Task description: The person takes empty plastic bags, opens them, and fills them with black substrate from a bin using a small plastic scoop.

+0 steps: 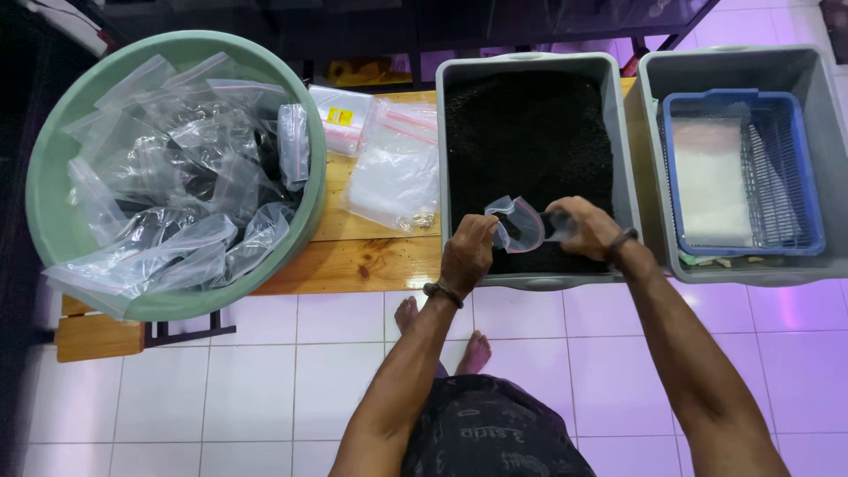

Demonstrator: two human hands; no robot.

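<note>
Head view, looking straight down. Left hand [466, 254] pinching the near edge of a small clear zip bag [517, 225], fingers closed on the plastic. Right hand [585, 228] gripping the same bag from its 3 o'clock side, fingers curled around the mouth. Bag held open between both hands, just above the near end of a grey tub [530, 66] filled with dark granular material [530, 132]. At 9 o'clock from the hands, a round green basin [40, 190] heaped with filled clear bags [177, 177], resting on a wooden bench [371, 261]. Between basin and tub, a stack of empty zip bags [393, 168] lying flat on the bench. At 3 o'clock, a second grey tub [830, 106] holding a blue mesh basket [817, 203]. Bare feet [442, 331] on white tile floor [265, 389] at 6 o'clock.
</note>
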